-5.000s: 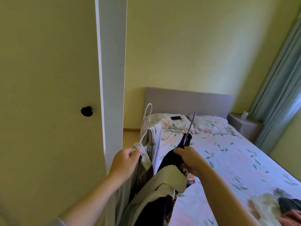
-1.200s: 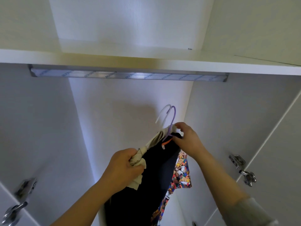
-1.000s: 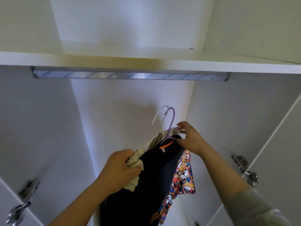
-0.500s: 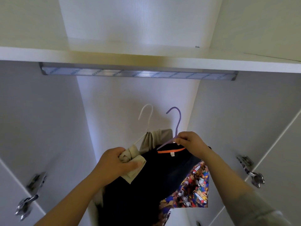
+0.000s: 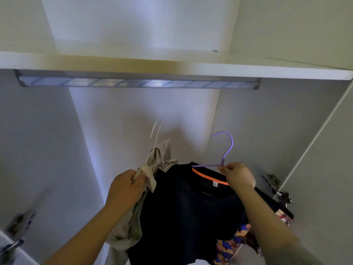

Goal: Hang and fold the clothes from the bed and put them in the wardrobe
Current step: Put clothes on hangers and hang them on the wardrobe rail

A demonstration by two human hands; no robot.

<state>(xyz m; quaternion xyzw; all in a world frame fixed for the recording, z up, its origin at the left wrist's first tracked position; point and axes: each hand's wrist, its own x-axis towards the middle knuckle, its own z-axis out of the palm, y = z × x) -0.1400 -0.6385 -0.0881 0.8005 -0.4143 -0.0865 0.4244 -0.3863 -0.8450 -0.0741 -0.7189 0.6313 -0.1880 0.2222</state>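
Note:
I look up into the open wardrobe. My left hand [image 5: 127,186] grips a beige garment [image 5: 137,217] that hangs on a white hanger [image 5: 156,131], its hook pointing up. My right hand [image 5: 238,175] pinches the base of a purple hanger [image 5: 226,148] that carries a dark navy T-shirt [image 5: 189,213] with an orange collar band. A colourful patterned garment [image 5: 235,243] hangs behind the T-shirt at the lower right. Both hooks are well below the metal rail [image 5: 137,83] and touch nothing.
A white shelf [image 5: 191,67] runs right above the rail. The wardrobe's side walls stand close on both sides. Metal door hinges show at the left [image 5: 19,222] and at the right [image 5: 277,188], with the open door edge at the far right.
The two hangers have come apart: the purple one has moved right with my right hand, the white one has stayed left. The T-shirt now faces me more fully.

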